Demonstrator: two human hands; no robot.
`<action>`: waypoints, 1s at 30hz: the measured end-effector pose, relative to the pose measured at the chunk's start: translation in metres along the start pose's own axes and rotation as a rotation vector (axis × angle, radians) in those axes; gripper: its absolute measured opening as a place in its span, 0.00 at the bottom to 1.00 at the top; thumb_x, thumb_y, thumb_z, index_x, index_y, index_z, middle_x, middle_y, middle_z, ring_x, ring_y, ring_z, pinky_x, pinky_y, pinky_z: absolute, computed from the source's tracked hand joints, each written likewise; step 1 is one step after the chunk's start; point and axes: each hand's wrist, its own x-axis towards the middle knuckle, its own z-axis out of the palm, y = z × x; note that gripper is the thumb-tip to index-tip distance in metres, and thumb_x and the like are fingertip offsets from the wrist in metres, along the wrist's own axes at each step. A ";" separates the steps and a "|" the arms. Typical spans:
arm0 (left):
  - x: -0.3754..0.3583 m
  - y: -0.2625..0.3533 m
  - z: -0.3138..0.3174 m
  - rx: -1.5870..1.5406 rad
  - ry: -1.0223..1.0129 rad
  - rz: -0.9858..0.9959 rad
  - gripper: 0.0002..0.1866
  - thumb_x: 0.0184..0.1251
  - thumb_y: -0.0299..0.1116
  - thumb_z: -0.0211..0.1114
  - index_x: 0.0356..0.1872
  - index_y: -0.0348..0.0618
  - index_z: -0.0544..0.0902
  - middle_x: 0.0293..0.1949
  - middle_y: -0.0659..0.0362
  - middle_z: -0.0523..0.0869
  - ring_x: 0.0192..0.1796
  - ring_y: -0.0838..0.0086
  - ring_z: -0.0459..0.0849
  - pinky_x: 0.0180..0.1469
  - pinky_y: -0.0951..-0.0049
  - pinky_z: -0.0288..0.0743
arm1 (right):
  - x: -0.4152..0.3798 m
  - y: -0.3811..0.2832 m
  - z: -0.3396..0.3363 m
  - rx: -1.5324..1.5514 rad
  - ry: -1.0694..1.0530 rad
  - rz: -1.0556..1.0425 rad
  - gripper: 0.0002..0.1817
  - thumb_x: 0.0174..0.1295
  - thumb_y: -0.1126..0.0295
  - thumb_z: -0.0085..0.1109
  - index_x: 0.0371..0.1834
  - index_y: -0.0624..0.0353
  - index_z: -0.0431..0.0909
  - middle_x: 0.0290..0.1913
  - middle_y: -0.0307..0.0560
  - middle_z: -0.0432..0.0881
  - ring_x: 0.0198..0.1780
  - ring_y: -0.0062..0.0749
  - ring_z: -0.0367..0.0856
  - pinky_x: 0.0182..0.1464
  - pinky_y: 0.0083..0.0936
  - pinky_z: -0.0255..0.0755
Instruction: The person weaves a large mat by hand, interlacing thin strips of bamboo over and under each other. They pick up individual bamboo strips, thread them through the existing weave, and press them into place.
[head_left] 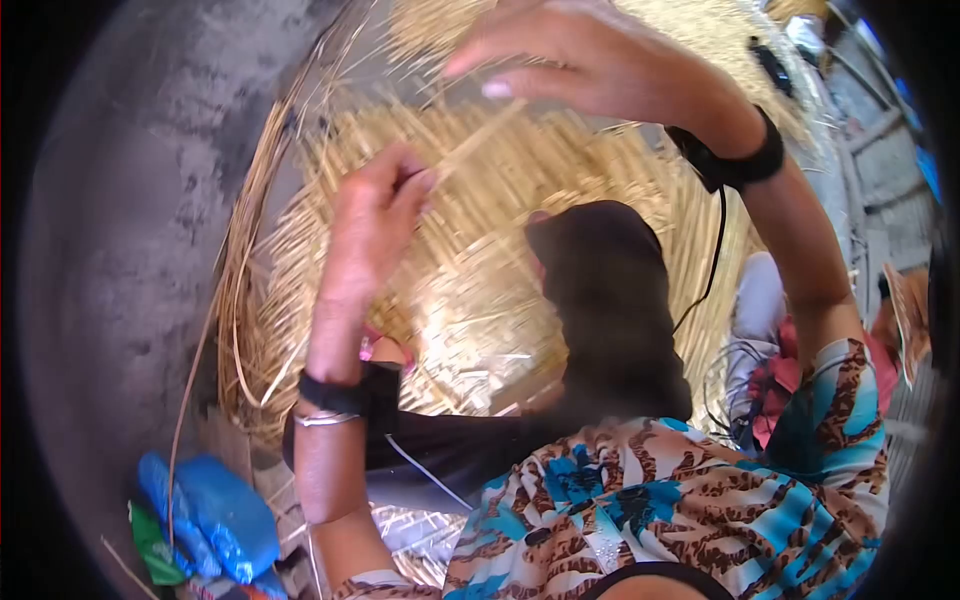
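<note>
My left hand is closed, fingers pinched round one end of a pale flat strip. That strip slants up and right from the fingertips, blurred, over a partly woven straw-coloured mat. Higher up, my right hand hovers above the mat's far edge with thumb and fingers apart. Nothing shows between them, though motion blurs the fingers. The mat spreads under and around my dark-clothed legs, with loose strip ends at its far and left edges.
Long loose strips lie along the left, beside a grey surface. Blue plastic sits at the lower left. On the right are a red cloth, a black cable from my right wrist, and part of another person.
</note>
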 end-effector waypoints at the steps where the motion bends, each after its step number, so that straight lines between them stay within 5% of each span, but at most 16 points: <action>1: 0.007 -0.002 0.005 -0.061 -0.004 0.045 0.06 0.69 0.25 0.60 0.31 0.37 0.75 0.22 0.65 0.75 0.28 0.85 0.75 0.30 0.80 0.70 | 0.003 0.018 0.027 -0.094 0.069 -0.031 0.11 0.63 0.66 0.57 0.32 0.65 0.80 0.29 0.48 0.81 0.30 0.36 0.80 0.40 0.26 0.73; 2: 0.013 -0.009 0.008 -0.048 0.003 0.010 0.06 0.69 0.25 0.60 0.31 0.37 0.75 0.22 0.65 0.75 0.28 0.85 0.75 0.30 0.80 0.70 | 0.009 0.029 0.042 -0.057 0.072 -0.040 0.11 0.63 0.66 0.57 0.32 0.65 0.80 0.29 0.48 0.81 0.30 0.36 0.80 0.40 0.26 0.73; 4: 0.030 -0.026 0.014 0.037 -0.001 -0.044 0.06 0.69 0.26 0.61 0.32 0.37 0.75 0.23 0.66 0.76 0.29 0.86 0.74 0.32 0.81 0.70 | 0.016 0.048 0.068 0.126 -0.385 0.302 0.10 0.61 0.67 0.59 0.33 0.64 0.81 0.28 0.50 0.81 0.31 0.39 0.80 0.37 0.32 0.70; 9: 0.055 -0.092 0.053 -0.157 -0.096 -0.179 0.04 0.68 0.26 0.61 0.35 0.37 0.77 0.26 0.65 0.78 0.30 0.85 0.75 0.35 0.81 0.70 | -0.019 0.096 0.119 0.312 -0.321 0.363 0.08 0.59 0.69 0.61 0.29 0.64 0.78 0.27 0.51 0.79 0.32 0.47 0.78 0.34 0.36 0.68; 13: 0.078 -0.177 0.081 -0.150 0.017 -0.010 0.09 0.68 0.30 0.62 0.46 0.39 0.81 0.40 0.63 0.80 0.44 0.81 0.77 0.44 0.80 0.71 | -0.061 0.160 0.196 0.393 -0.306 0.460 0.07 0.56 0.70 0.62 0.31 0.62 0.80 0.26 0.52 0.80 0.31 0.48 0.80 0.35 0.39 0.70; 15: 0.078 -0.221 0.096 -0.241 0.068 -0.275 0.11 0.67 0.33 0.62 0.46 0.40 0.81 0.45 0.55 0.80 0.47 0.68 0.79 0.48 0.71 0.73 | -0.093 0.189 0.221 0.379 -0.296 0.551 0.07 0.57 0.69 0.61 0.30 0.62 0.79 0.25 0.52 0.79 0.30 0.47 0.79 0.34 0.38 0.69; 20: 0.041 -0.314 0.126 -0.236 -0.287 -0.551 0.13 0.67 0.37 0.62 0.44 0.38 0.83 0.35 0.57 0.82 0.42 0.70 0.82 0.44 0.74 0.73 | -0.159 0.229 0.249 0.437 -0.378 0.769 0.06 0.58 0.73 0.59 0.29 0.64 0.76 0.25 0.50 0.77 0.29 0.43 0.78 0.34 0.33 0.69; 23: 0.033 -0.319 0.135 -0.331 -0.317 -0.576 0.11 0.65 0.35 0.64 0.38 0.37 0.85 0.29 0.57 0.80 0.36 0.69 0.82 0.41 0.72 0.72 | -0.182 0.235 0.257 0.470 -0.386 0.800 0.06 0.59 0.72 0.60 0.30 0.64 0.75 0.25 0.48 0.78 0.28 0.39 0.77 0.34 0.30 0.68; 26: 0.046 -0.297 0.138 -0.082 -0.126 -0.306 0.08 0.61 0.30 0.66 0.35 0.36 0.85 0.29 0.55 0.78 0.33 0.66 0.79 0.38 0.71 0.71 | -0.190 0.238 0.249 0.496 -0.400 0.813 0.06 0.59 0.72 0.60 0.31 0.63 0.76 0.25 0.46 0.78 0.27 0.35 0.75 0.34 0.29 0.68; 30: 0.052 -0.271 0.135 0.014 -0.118 -0.272 0.06 0.61 0.29 0.65 0.35 0.37 0.85 0.30 0.55 0.78 0.34 0.64 0.80 0.39 0.70 0.71 | -0.200 0.243 0.244 0.618 -0.418 0.886 0.06 0.59 0.72 0.61 0.31 0.64 0.77 0.25 0.43 0.77 0.28 0.29 0.74 0.34 0.28 0.68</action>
